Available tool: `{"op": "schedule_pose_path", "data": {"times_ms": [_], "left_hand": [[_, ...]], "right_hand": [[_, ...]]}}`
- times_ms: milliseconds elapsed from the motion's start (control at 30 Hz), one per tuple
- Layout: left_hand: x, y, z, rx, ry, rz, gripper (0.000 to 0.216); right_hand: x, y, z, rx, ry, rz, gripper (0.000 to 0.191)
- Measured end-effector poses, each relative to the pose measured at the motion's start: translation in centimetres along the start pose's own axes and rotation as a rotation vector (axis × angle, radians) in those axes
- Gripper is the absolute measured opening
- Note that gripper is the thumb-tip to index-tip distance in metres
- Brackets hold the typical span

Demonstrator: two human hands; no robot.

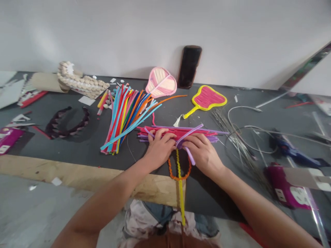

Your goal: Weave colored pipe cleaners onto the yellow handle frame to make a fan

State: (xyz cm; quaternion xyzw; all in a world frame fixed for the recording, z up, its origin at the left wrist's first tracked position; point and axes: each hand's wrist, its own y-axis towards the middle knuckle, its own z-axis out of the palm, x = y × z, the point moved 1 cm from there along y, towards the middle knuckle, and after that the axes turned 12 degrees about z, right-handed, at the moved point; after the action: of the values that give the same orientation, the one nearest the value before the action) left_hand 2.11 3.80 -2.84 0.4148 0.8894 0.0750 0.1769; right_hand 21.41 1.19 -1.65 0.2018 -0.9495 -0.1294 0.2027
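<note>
My left hand (159,148) presses its curled fingers on a flat row of pink and purple pipe cleaners (181,133) lying on the dark table mat (77,141). My right hand (203,151) rests beside it, fingers pinching a purple pipe cleaner (190,155) that bends across the row. Under both hands sits an orange looped frame (179,174) with a yellow stem (181,196) running down toward my lap.
A fanned bundle of coloured pipe cleaners (126,117) lies to the left. Two finished fan shapes, pink (160,82) and yellow-rimmed (207,98), sit behind. A phone (189,66) leans on the wall. Wires (243,137), glue guns (292,150) and a dark headband (67,122) surround the area.
</note>
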Motion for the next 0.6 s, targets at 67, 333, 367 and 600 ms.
{"op": "schedule_pose_path", "data": {"times_ms": [67, 333, 367, 600], "left_hand": [[0.0, 0.0, 0.0, 0.012, -0.011, 0.001, 0.015], [-0.2, 0.2, -0.2, 0.070, -0.076, -0.086, 0.018], [-0.2, 0.2, -0.2, 0.071, -0.078, -0.085, 0.019], [0.0, 0.2, 0.1, 0.029, -0.035, -0.045, 0.016]], "right_hand": [[-0.1, 0.5, 0.5, 0.034, -0.003, -0.038, 0.025], [0.4, 1.3, 1.8, -0.107, 0.039, -0.001, 0.017], [0.5, 1.3, 1.7, -0.102, 0.072, 0.007, 0.016], [0.6, 1.2, 1.7, -0.133, 0.205, 0.006, 0.013]]}}
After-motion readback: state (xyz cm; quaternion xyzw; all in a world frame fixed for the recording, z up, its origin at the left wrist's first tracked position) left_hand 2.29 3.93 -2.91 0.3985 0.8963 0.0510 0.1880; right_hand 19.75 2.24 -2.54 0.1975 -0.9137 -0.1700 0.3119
